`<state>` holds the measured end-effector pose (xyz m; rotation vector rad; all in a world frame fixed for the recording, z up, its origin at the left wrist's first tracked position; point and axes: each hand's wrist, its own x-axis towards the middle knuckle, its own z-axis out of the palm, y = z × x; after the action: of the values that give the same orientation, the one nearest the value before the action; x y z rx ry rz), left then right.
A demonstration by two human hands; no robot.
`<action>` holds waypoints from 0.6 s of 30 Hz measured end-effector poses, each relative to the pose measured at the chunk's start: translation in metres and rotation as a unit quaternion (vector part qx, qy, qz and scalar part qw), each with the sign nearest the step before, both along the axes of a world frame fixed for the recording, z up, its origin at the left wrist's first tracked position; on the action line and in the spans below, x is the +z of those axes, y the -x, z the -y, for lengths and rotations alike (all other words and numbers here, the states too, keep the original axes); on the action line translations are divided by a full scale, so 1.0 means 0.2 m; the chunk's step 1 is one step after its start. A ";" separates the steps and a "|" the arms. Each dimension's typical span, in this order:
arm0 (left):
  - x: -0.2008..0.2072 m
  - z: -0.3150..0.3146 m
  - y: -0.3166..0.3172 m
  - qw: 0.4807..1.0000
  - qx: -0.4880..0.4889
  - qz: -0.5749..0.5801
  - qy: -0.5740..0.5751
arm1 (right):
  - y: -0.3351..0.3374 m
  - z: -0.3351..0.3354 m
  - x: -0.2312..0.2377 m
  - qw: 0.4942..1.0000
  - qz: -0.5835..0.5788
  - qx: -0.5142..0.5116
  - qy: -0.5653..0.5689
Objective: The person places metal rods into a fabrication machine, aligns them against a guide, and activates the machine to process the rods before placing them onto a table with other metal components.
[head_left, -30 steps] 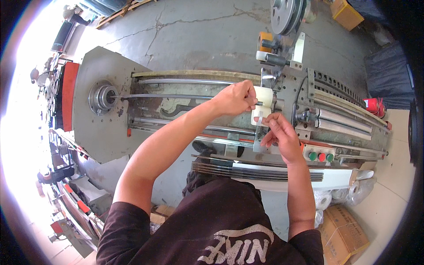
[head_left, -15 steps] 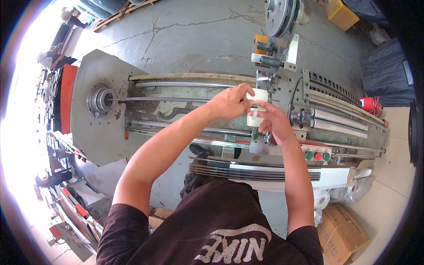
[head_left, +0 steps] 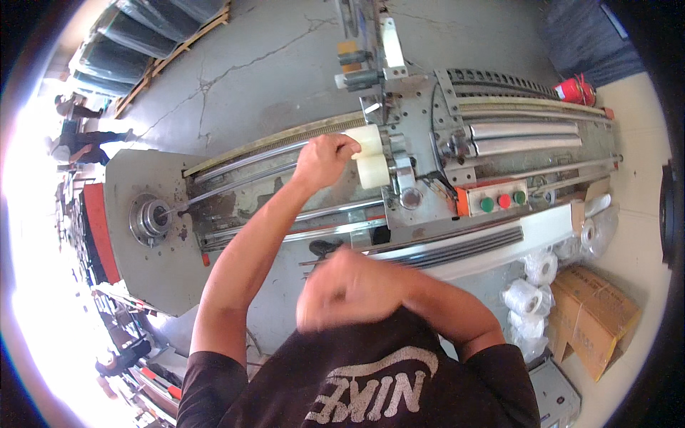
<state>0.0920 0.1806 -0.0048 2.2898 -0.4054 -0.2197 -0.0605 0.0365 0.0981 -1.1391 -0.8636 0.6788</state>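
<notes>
Two cream-white rollers, an upper one [head_left: 369, 135] and a lower one [head_left: 373, 173], sit side by side on the carriage [head_left: 421, 107] of a long grey machine. My left hand [head_left: 325, 161] is at the left end of the upper roller, its fingers curled and the tips pressed together against it. Whatever lies between those fingertips is too small to make out. In front of my chest my right hand [head_left: 349, 291] is raised, away from the machine and smeared by motion, so its fingers cannot be read.
A round chuck [head_left: 151, 220] is set in the machine's left housing. Green and red push buttons [head_left: 504, 201] line the near side. Dark rods [head_left: 464, 246] lie along the front edge. Film rolls [head_left: 524, 296] and a cardboard box [head_left: 596, 314] stand at the right, a red extinguisher [head_left: 574, 90] beyond.
My right hand has left the rollers and come back toward my chest. The left hand stays by the rollers, its fingers now at the upper one's left end. The whole view has shifted.
</notes>
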 end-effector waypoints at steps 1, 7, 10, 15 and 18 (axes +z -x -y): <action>0.00 0.01 0.00 1.000 -0.006 -0.011 0.002 | 0.06 0.00 0.07 0.997 0.025 0.060 -0.039; 0.02 -0.02 0.04 0.998 -0.037 -0.041 -0.003 | 0.22 0.50 -0.48 0.962 0.056 -0.146 0.224; 0.04 -0.01 0.05 0.999 -0.035 -0.041 -0.010 | 0.29 0.69 -0.79 0.797 0.135 -0.368 0.459; 0.04 -0.01 0.04 0.997 -0.047 -0.066 -0.007 | 0.06 0.74 -1.10 0.613 0.300 -0.534 0.499; 0.04 -0.03 0.06 0.997 -0.057 -0.053 -0.001 | -0.04 0.72 -1.20 0.584 0.337 -0.530 0.513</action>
<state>0.0808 0.1857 0.0031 2.2474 -0.4801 -0.3975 -0.0525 -0.1071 -0.1413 -2.7391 -0.1018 -0.4754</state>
